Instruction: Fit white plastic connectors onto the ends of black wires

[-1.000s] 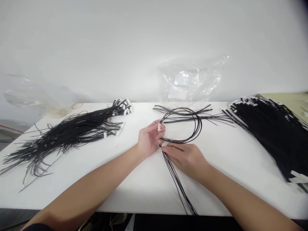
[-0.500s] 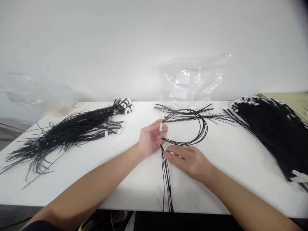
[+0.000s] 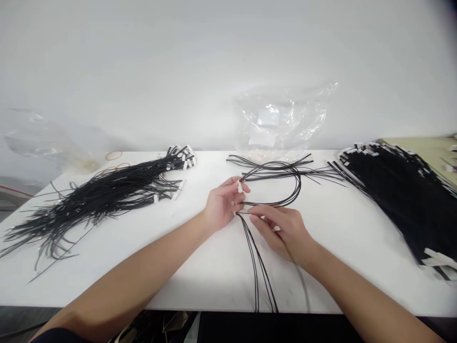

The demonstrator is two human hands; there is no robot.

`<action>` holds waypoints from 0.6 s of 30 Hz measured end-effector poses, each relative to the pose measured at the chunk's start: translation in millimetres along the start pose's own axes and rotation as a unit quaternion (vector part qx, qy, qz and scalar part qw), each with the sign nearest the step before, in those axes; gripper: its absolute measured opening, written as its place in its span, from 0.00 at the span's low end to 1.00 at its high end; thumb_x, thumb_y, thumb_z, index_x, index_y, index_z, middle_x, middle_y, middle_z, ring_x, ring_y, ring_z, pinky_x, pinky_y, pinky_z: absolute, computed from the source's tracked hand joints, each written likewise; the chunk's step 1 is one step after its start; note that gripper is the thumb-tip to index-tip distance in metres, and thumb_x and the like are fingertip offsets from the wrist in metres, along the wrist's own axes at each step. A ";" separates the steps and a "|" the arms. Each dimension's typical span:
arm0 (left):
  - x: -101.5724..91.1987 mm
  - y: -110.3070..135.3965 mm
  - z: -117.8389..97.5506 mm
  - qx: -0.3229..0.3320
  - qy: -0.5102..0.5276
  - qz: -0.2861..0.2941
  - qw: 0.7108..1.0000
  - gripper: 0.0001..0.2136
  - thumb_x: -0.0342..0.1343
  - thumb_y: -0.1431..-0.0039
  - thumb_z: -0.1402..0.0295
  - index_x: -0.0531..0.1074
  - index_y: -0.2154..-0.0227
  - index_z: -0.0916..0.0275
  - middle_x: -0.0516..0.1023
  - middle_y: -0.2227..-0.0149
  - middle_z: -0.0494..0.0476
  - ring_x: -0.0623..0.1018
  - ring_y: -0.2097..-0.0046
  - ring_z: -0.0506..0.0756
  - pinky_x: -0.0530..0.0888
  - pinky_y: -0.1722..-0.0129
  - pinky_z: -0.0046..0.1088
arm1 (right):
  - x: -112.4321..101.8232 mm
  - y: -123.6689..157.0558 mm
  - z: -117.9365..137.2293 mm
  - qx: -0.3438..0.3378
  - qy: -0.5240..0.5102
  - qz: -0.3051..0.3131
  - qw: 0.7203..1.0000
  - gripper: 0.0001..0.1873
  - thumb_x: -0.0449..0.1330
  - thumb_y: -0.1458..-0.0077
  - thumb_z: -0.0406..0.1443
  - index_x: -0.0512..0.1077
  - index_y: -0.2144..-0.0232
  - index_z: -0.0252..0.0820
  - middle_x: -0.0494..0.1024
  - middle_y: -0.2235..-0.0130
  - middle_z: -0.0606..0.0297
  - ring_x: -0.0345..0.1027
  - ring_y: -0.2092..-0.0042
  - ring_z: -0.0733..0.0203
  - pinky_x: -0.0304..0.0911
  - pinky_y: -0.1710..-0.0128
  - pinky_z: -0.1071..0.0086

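My left hand [image 3: 225, 204] is closed around a set of thin black wires [image 3: 299, 188] that loop out to the right and curve back to it. A small white connector [image 3: 240, 186] shows between its thumb and fingers. From below that hand several loose wire ends [image 3: 255, 252] hang toward the table's front edge. My right hand [image 3: 285, 231] pinches one black wire [image 3: 244, 212] just right of the left hand, and small white pieces show among its fingers; I cannot make out whether they are finger covers or parts.
At left lies a pile of black wires [image 3: 107, 195] with white connectors. A larger stack of black wires [image 3: 396, 190] fills the right side. Further wires [image 3: 269, 165] lie behind my hands, before a clear plastic bag [image 3: 285, 124]. Rubber bands [image 3: 114, 155] are at the back left.
My right hand has turned and moved up slightly, drawing one wire away to the right. The hanging wires have spread and swung right. My left hand keeps its hold.
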State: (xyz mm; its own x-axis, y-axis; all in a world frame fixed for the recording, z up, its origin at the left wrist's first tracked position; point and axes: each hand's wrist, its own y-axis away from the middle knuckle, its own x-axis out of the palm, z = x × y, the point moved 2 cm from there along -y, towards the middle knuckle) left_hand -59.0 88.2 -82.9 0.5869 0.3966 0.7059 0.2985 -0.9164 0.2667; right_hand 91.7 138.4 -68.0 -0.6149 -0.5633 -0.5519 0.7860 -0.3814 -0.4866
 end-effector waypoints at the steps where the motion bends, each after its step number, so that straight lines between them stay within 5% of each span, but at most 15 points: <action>1: 0.0 -0.5 0.1 0.006 -0.006 0.003 1.000 0.10 0.57 0.52 0.74 0.66 0.65 0.64 0.69 0.71 0.53 0.61 0.78 0.44 0.53 0.85 0.17 | -2.1 -0.5 0.5 0.066 -0.063 0.004 0.996 0.08 0.53 0.43 0.36 0.70 0.63 0.41 0.72 0.74 0.67 0.65 0.78 0.72 0.63 0.79 0.78; 4: -0.6 -2.1 0.5 0.022 -0.016 0.011 1.000 0.11 0.58 0.53 0.74 0.67 0.65 0.63 0.69 0.69 0.53 0.62 0.77 0.44 0.55 0.84 0.18 | -10.7 -2.4 -0.7 0.237 -0.247 -0.012 0.940 0.12 0.55 0.45 0.42 0.70 0.66 0.39 0.71 0.75 0.68 0.63 0.82 0.72 0.62 0.84 0.77; 6: -1.3 -2.9 0.9 0.026 -0.020 0.010 0.999 0.12 0.59 0.54 0.75 0.67 0.64 0.62 0.68 0.68 0.52 0.62 0.77 0.44 0.56 0.84 0.18 | -20.9 -6.5 -3.7 0.271 -0.322 -0.085 0.903 0.13 0.57 0.48 0.44 0.69 0.68 0.38 0.70 0.77 0.69 0.62 0.84 0.70 0.60 0.87 0.75; 12: -1.5 -3.2 1.4 0.015 -0.034 0.004 0.999 0.13 0.62 0.55 0.74 0.69 0.64 0.61 0.67 0.67 0.51 0.62 0.77 0.44 0.56 0.83 0.18 | -58.4 -17.3 -23.9 0.223 -0.368 -0.358 0.828 0.10 0.57 0.47 0.42 0.67 0.67 0.42 0.64 0.78 0.74 0.58 0.83 0.73 0.56 0.86 0.77; 15: -0.5 -3.1 1.3 0.011 -0.048 0.005 0.999 0.13 0.62 0.55 0.73 0.71 0.64 0.60 0.67 0.67 0.51 0.62 0.76 0.43 0.57 0.83 0.19 | -69.6 -17.4 -32.7 0.191 -0.371 -0.422 0.805 0.08 0.56 0.46 0.41 0.67 0.66 0.44 0.59 0.77 0.74 0.56 0.81 0.75 0.57 0.83 0.77; 18: 0.2 -3.4 1.8 0.011 -0.061 0.007 0.998 0.14 0.63 0.55 0.72 0.72 0.62 0.60 0.67 0.67 0.51 0.62 0.76 0.43 0.57 0.83 0.18 | -76.8 -17.5 -34.9 0.156 -0.334 -0.449 0.814 0.10 0.54 0.44 0.43 0.69 0.65 0.44 0.60 0.72 0.70 0.61 0.73 0.73 0.66 0.73 0.73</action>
State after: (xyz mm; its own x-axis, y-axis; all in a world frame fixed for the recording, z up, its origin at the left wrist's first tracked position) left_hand -58.5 91.4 -84.9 0.6780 0.3886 0.6239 0.3048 -0.9211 0.2424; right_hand 123.0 213.9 -40.7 -0.8604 -0.1873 0.4740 0.0803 -0.9682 -0.2369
